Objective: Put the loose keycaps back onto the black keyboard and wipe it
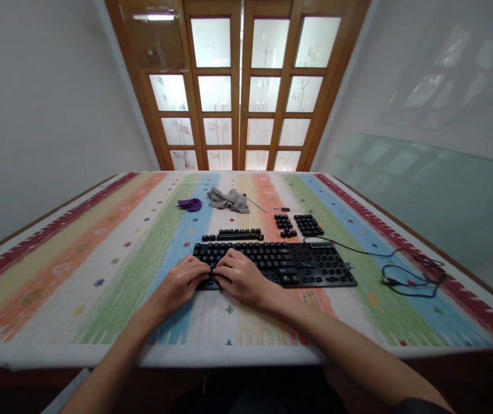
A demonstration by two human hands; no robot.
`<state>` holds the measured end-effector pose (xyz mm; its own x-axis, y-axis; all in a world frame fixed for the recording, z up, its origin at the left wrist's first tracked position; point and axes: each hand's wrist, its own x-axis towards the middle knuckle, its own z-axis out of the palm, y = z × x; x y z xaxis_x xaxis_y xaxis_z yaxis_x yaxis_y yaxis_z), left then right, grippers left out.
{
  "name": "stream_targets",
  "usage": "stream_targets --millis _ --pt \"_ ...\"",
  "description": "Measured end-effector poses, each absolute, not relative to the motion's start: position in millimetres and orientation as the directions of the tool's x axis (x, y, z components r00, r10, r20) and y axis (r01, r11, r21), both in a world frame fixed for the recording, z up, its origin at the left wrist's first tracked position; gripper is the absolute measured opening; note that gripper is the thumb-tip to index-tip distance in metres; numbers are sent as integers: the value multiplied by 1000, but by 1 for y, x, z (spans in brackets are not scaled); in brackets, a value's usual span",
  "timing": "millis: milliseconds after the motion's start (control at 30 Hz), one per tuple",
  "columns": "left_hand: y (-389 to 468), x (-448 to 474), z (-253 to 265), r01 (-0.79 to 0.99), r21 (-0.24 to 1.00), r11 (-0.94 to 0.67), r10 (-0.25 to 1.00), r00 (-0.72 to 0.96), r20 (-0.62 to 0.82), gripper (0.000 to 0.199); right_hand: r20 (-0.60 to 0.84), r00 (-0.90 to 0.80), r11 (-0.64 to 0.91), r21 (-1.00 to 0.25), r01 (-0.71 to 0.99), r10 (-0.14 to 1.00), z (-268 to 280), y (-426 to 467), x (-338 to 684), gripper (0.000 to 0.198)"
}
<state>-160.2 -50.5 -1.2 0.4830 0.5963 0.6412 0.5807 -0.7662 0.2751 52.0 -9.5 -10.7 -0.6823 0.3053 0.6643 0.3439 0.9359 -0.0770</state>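
Black keyboard, flat on striped cloth, left hand and right hand pressing its left end, fingers curled

A home room: wooden frosted-glass doors, striped tablecloth on table.

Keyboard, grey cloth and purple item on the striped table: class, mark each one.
Keyboard (298, 261): head view, on the keys at its middle.
Grey cloth (229, 200): head view, centre of the crumpled fabric.
Purple item (190, 204): head view, its middle.
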Motion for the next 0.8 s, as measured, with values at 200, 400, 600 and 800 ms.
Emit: stream_targets --millis 200,400,600,800 --pt "-52 -159 -1 594 301 -746 623 465 629 15 660 -687 938 -79 337 302 -11 -9 54 15" --pt "-54 -155 0 602 286 -745 617 461 638 14 666 -673 932 -96 350 322 -12 -11 52 17" --pt "-58 -151 2 648 238 -723 622 461 634 17 668 -644 915 -151 375 374 -8 -15 51 15" --pt "-61 -149 1 692 158 -705 626 501 597 19 635 -673 917 -159 366 379 -8 -14 48 20"
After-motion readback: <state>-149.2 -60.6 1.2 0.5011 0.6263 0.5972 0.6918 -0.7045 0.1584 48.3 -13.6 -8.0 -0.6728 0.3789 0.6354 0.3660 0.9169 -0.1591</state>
